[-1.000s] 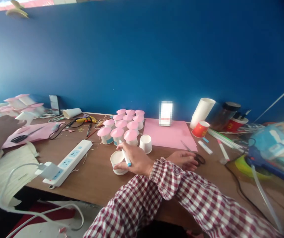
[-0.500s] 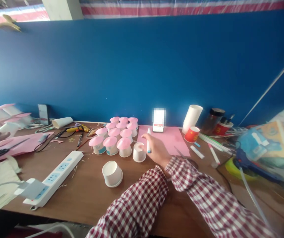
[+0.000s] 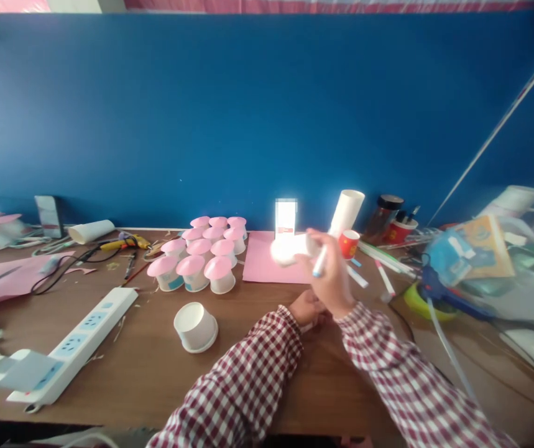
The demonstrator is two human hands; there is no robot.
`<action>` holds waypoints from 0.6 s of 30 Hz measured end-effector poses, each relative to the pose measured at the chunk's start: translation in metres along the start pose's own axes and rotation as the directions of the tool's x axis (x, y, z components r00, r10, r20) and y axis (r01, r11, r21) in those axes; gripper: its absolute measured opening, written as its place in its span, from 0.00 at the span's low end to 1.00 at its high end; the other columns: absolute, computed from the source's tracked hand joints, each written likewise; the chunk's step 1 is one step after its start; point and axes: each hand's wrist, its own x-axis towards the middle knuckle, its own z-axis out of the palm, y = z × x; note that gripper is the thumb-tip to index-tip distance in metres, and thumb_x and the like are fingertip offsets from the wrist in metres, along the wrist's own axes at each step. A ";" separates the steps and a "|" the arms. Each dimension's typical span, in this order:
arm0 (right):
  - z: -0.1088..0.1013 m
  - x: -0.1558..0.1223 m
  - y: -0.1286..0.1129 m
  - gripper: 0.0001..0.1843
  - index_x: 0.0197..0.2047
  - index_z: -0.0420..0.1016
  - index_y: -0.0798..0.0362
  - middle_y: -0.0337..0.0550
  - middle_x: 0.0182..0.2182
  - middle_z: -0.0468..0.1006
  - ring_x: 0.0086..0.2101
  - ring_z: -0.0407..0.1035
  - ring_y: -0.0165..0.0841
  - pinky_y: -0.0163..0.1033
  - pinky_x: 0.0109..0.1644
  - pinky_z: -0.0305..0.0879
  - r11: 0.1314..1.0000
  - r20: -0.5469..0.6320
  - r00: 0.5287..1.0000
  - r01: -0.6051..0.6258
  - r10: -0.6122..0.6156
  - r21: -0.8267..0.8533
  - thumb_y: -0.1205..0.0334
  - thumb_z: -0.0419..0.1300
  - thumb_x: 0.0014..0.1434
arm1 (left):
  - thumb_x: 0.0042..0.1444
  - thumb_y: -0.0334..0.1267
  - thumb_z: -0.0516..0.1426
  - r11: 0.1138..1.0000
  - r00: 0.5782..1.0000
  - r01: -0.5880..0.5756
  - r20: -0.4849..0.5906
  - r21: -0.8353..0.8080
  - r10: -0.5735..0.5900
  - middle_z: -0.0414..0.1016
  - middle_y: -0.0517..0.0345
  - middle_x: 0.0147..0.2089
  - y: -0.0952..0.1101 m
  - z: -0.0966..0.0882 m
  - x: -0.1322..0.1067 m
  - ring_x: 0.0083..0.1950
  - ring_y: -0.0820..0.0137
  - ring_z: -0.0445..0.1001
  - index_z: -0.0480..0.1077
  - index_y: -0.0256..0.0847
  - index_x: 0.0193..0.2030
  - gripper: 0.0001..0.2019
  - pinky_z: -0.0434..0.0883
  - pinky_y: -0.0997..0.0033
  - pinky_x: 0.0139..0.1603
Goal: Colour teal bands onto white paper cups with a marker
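My right hand (image 3: 334, 280) is raised over the table, closed around a white paper cup (image 3: 290, 250) tipped on its side and blurred by motion. A white marker with a blue end (image 3: 320, 262) is in the same hand. Low beside the right wrist lies my left hand (image 3: 306, 308), its fingers hidden. Another white paper cup (image 3: 196, 326) stands upside down on the table, left of my hands. Farther back are several upturned cups with pink paper discs on top (image 3: 199, 247), set in rows. Pink paper (image 3: 260, 264) lies behind the held cup.
A power strip (image 3: 82, 342) with a plugged-in adapter lies at left. A hot glue gun (image 3: 127, 241) and cables are behind it. A phone (image 3: 286, 218) stands at the blue partition. A white paper roll (image 3: 348, 208), red cup (image 3: 349, 244) and several markers sit at right.
My right hand has lifted the cup off the table and moved it up and right, tilting it. The marker has stayed in that hand. The camera view has shifted to the right.
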 end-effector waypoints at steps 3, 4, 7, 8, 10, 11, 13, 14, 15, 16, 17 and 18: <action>-0.038 -0.014 0.026 0.22 0.52 0.63 0.53 0.55 0.55 0.70 0.57 0.63 0.43 0.53 0.60 0.61 0.983 -0.138 0.989 0.019 -0.045 -0.182 0.61 0.62 0.56 | 0.45 0.38 0.66 0.999 0.983 0.034 0.179 -0.030 -0.028 0.77 0.48 0.33 -0.006 -0.002 -0.001 0.30 0.69 0.75 0.70 0.31 0.42 0.19 0.73 0.67 0.34; -0.045 -0.020 0.034 0.21 0.52 0.63 0.53 0.56 0.54 0.70 0.56 0.65 0.44 0.53 0.59 0.62 0.975 -0.173 0.983 0.016 -0.056 -0.223 0.60 0.62 0.56 | 0.44 0.40 0.66 0.999 0.989 0.001 0.148 -0.049 0.006 0.76 0.50 0.31 -0.007 -0.002 0.000 0.28 0.71 0.75 0.70 0.32 0.41 0.19 0.72 0.70 0.32; -0.050 -0.038 0.050 0.22 0.52 0.63 0.54 0.58 0.52 0.72 0.54 0.66 0.44 0.54 0.57 0.64 0.964 -0.227 0.972 0.001 -0.064 -0.265 0.60 0.62 0.56 | 0.49 0.48 0.61 0.974 0.965 -0.228 -0.138 -0.017 0.223 0.72 0.58 0.27 -0.007 -0.004 0.007 0.23 0.77 0.70 0.68 0.34 0.38 0.18 0.68 0.77 0.25; -0.048 -0.043 0.053 0.21 0.52 0.62 0.54 0.58 0.52 0.71 0.54 0.67 0.44 0.53 0.57 0.65 0.968 -0.240 0.969 -0.010 -0.052 -0.250 0.60 0.62 0.57 | 0.50 0.50 0.60 0.962 0.946 -0.273 -0.184 -0.005 0.267 0.73 0.59 0.29 -0.007 -0.005 0.008 0.23 0.78 0.70 0.68 0.36 0.40 0.19 0.67 0.78 0.24; -0.042 -0.051 0.055 0.21 0.52 0.62 0.54 0.57 0.52 0.71 0.54 0.67 0.44 0.54 0.56 0.66 0.978 -0.232 0.973 -0.052 0.003 -0.204 0.58 0.61 0.57 | 0.52 0.54 0.57 0.928 0.897 -0.365 -0.239 0.077 0.373 0.72 0.60 0.26 -0.006 -0.008 0.011 0.21 0.78 0.69 0.68 0.36 0.42 0.22 0.66 0.79 0.22; -0.038 -0.054 0.056 0.21 0.52 0.62 0.53 0.56 0.52 0.71 0.53 0.68 0.44 0.53 0.54 0.67 0.980 -0.215 0.976 -0.077 0.037 -0.183 0.58 0.61 0.57 | 0.53 0.57 0.55 0.922 0.891 -0.372 -0.236 0.110 0.388 0.70 0.61 0.22 -0.006 -0.010 0.012 0.20 0.77 0.67 0.69 0.35 0.41 0.23 0.65 0.78 0.21; -0.033 -0.058 0.057 0.21 0.52 0.63 0.53 0.55 0.50 0.72 0.50 0.69 0.43 0.52 0.52 0.69 0.982 -0.186 0.979 -0.108 0.078 -0.155 0.57 0.60 0.57 | 0.52 0.59 0.53 0.910 0.882 -0.392 -0.225 0.136 0.414 0.66 0.63 0.17 -0.005 -0.012 0.012 0.17 0.77 0.65 0.69 0.35 0.39 0.25 0.63 0.78 0.19; -0.032 -0.059 0.057 0.20 0.51 0.63 0.53 0.54 0.49 0.73 0.49 0.69 0.43 0.51 0.51 0.70 0.982 -0.174 0.980 -0.119 0.093 -0.144 0.57 0.60 0.57 | 0.51 0.59 0.54 0.910 0.883 -0.396 -0.218 0.126 0.415 0.65 0.64 0.15 -0.005 -0.013 0.012 0.17 0.77 0.64 0.68 0.36 0.38 0.24 0.62 0.79 0.19; -0.031 -0.060 0.058 0.20 0.51 0.64 0.53 0.54 0.48 0.73 0.49 0.70 0.43 0.50 0.49 0.71 0.983 -0.164 0.981 -0.128 0.106 -0.132 0.57 0.60 0.57 | 0.50 0.59 0.56 0.912 0.886 -0.397 -0.213 0.105 0.411 0.65 0.65 0.15 -0.005 -0.014 0.012 0.17 0.77 0.64 0.67 0.36 0.37 0.24 0.61 0.79 0.18; -0.031 -0.060 0.060 0.20 0.51 0.64 0.53 0.54 0.48 0.73 0.48 0.70 0.42 0.49 0.48 0.71 0.983 -0.155 0.981 -0.140 0.121 -0.117 0.57 0.60 0.58 | 0.48 0.58 0.57 0.917 0.892 -0.391 -0.210 0.080 0.399 0.65 0.65 0.15 -0.005 -0.014 0.012 0.17 0.77 0.64 0.67 0.37 0.36 0.23 0.61 0.80 0.18; -0.031 -0.061 0.061 0.19 0.51 0.64 0.53 0.53 0.48 0.73 0.48 0.70 0.42 0.48 0.47 0.72 0.983 -0.150 0.979 -0.154 0.138 -0.102 0.56 0.60 0.58 | 0.47 0.57 0.59 0.923 0.899 -0.382 -0.208 0.052 0.384 0.66 0.65 0.15 -0.004 -0.013 0.012 0.17 0.77 0.64 0.66 0.37 0.35 0.23 0.62 0.80 0.18; -0.031 -0.061 0.062 0.19 0.51 0.64 0.53 0.53 0.47 0.73 0.47 0.70 0.41 0.47 0.46 0.72 0.981 -0.151 0.976 -0.170 0.156 -0.089 0.56 0.60 0.58 | 0.45 0.56 0.60 0.928 0.906 -0.371 -0.207 0.026 0.368 0.66 0.65 0.16 -0.003 -0.013 0.012 0.18 0.78 0.65 0.66 0.37 0.35 0.23 0.63 0.80 0.19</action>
